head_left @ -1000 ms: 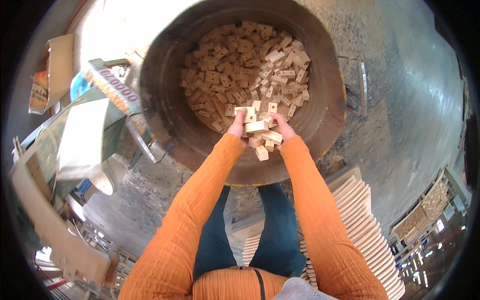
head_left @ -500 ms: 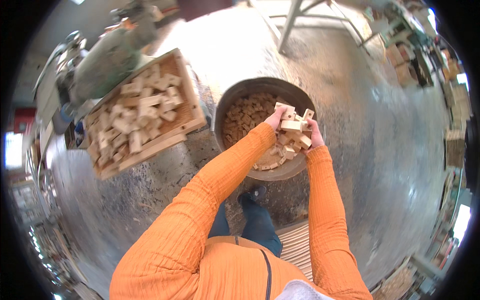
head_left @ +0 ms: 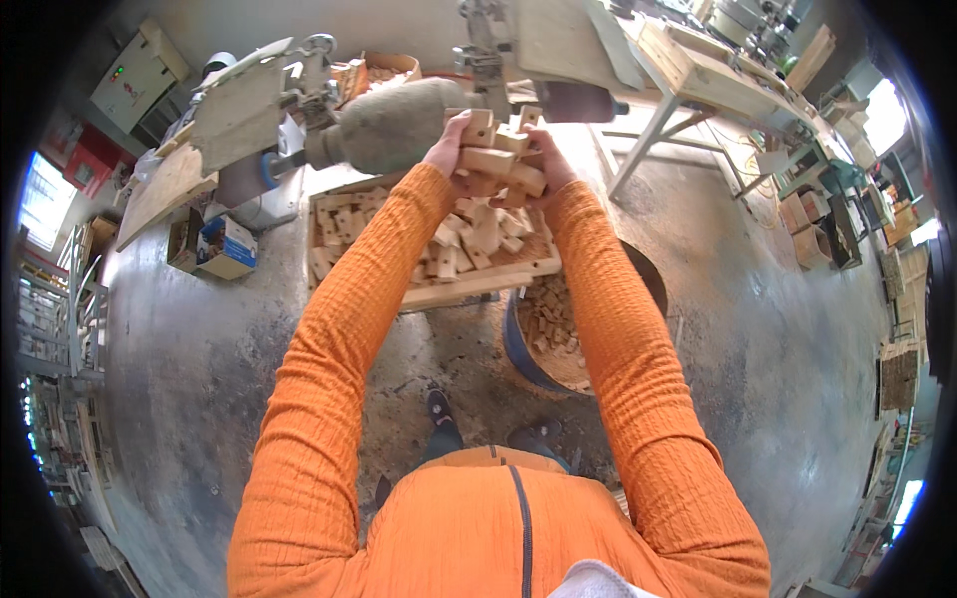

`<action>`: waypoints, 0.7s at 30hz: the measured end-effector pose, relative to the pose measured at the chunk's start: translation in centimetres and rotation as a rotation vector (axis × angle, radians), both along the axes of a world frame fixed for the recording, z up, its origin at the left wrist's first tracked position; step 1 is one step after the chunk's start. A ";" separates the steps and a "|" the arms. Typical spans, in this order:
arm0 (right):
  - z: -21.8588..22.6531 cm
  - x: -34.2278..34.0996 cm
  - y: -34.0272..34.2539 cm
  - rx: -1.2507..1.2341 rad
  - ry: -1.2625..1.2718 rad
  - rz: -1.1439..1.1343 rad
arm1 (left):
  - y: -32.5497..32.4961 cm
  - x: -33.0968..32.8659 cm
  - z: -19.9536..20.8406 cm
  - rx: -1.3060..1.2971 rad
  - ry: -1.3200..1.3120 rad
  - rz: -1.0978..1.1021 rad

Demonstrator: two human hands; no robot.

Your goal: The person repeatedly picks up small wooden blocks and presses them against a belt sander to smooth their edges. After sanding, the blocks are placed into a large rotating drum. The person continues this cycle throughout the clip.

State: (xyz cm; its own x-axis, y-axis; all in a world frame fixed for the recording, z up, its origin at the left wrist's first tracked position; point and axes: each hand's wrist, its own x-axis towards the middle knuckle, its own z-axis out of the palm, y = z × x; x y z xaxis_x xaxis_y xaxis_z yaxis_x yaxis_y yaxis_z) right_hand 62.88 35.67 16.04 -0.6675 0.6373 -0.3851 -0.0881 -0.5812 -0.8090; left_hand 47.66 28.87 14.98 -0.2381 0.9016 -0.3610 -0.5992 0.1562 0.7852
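My left hand (head_left: 446, 149) and my right hand (head_left: 547, 157) press together around a stack of small wooden blocks (head_left: 498, 157), held up above a shallow wooden tray (head_left: 439, 294) that holds several more blocks. Both arms wear orange sleeves. Below my right forearm stands a round dark tub (head_left: 518, 349), partly hidden by the arm, with more wooden blocks inside it.
A belt sanding machine (head_left: 389, 120) stands just behind the tray. A small blue and white box (head_left: 227, 247) lies at the left. A wooden workbench (head_left: 698, 75) is at the back right. Sawdust covers the concrete floor by my feet (head_left: 439, 409).
I have lifted the armful of blocks out of the tub and carried it up and to the left, over the wooden tray by the machine.
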 end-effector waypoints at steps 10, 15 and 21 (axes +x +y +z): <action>-6.2 -13.8 -6.0 0.503 -0.021 0.042 | -9.6 -14.5 -5.9 0.174 0.734 0.057; -6.1 -12.1 -6.2 0.942 -0.329 0.231 | -12.0 -16.1 -6.2 0.067 1.334 -0.391; -6.2 -8.9 -5.1 1.200 -0.658 0.243 | -17.2 -17.6 -7.9 0.188 1.632 -0.279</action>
